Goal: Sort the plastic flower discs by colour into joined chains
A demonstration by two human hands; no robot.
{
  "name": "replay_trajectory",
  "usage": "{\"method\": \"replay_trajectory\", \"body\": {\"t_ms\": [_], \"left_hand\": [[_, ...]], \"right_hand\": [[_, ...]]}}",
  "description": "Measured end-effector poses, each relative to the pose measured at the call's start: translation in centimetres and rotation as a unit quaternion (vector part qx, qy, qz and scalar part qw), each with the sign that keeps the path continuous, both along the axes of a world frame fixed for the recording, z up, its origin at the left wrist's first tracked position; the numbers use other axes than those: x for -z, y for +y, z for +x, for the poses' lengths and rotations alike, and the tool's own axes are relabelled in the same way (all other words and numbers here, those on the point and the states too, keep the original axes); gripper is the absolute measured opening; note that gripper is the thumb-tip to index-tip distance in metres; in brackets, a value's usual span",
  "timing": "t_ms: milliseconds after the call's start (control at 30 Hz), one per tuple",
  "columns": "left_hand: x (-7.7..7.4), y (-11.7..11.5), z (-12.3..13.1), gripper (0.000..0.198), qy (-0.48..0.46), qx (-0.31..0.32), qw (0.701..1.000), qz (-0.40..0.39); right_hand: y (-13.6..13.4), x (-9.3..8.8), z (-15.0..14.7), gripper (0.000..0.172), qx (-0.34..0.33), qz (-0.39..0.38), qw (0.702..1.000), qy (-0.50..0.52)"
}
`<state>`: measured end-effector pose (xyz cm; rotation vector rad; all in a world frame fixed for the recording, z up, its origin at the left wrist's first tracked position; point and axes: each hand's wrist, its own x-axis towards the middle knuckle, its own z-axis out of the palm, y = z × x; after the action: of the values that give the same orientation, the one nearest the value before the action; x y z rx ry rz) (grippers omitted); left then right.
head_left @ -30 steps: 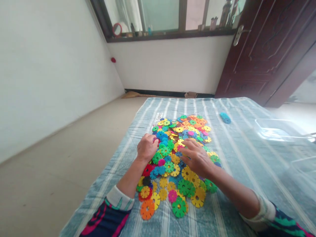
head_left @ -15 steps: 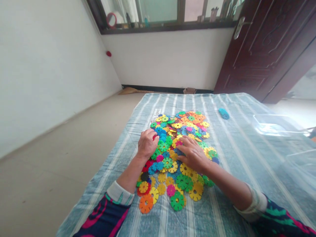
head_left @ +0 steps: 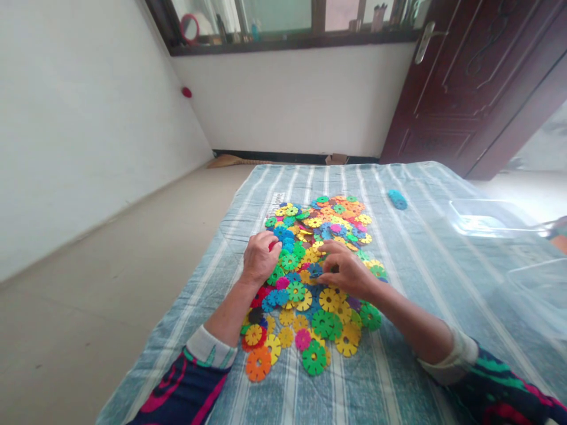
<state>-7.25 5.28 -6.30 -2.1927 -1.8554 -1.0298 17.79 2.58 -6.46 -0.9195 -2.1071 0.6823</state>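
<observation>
Many slotted, flower-shaped plastic discs in several colours lie in a loose pile [head_left: 296, 290] on the striped cloth. At the pile's left edge my left hand [head_left: 261, 257] is closed, its fingers curled. A bit of a red disc [head_left: 273, 243] shows between its thumb and fingers; the rest is hidden. My right hand [head_left: 346, 270] hovers over the middle of the pile, thumb and fingers apart. Close to its thumb tip is a blue disc [head_left: 315, 271], with yellow discs [head_left: 329, 300] just below the hand.
A small blue stack of discs [head_left: 397, 199] sits apart at the back right. Two clear plastic containers, one farther back [head_left: 491, 227] and one nearer [head_left: 538, 295], stand on the right. The cloth-covered surface [head_left: 208, 254] ends at the left above the floor. Behind is a brown door [head_left: 456, 88].
My right hand has lifted slightly off the discs, and its thumb and fingers have spread. My left hand keeps its place at the pile. The whole view has shifted a little.
</observation>
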Motion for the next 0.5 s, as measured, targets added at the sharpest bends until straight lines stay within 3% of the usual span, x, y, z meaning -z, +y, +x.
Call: {"method": "replay_trajectory", "body": {"t_ms": [133, 267, 367, 500], "left_hand": [[0.1, 0.2, -0.1, 0.018, 0.001, 0.007, 1.0, 0.0], [0.2, 0.4, -0.3, 0.021, 0.008, 0.011, 1.0, 0.012], [0.1, 0.9, -1.0, 0.024, 0.01, 0.016, 0.999, 0.033], [-0.1, 1.7, -2.4, 0.028, -0.005, -0.01, 0.998, 0.06]], "right_hand": [[1.1, -1.1, 1.5, 0.019, 0.045, -0.032, 0.994, 0.095], [3.5, -2.3, 5.0, 0.021, 0.145, -0.047, 0.97, 0.19], [5.9, -2.5, 9.3, 0.027, 0.264, -0.076, 0.933, 0.232], [8.4, -1.3, 15.2, 0.038, 0.391, -0.122, 0.871, 0.269]]}}
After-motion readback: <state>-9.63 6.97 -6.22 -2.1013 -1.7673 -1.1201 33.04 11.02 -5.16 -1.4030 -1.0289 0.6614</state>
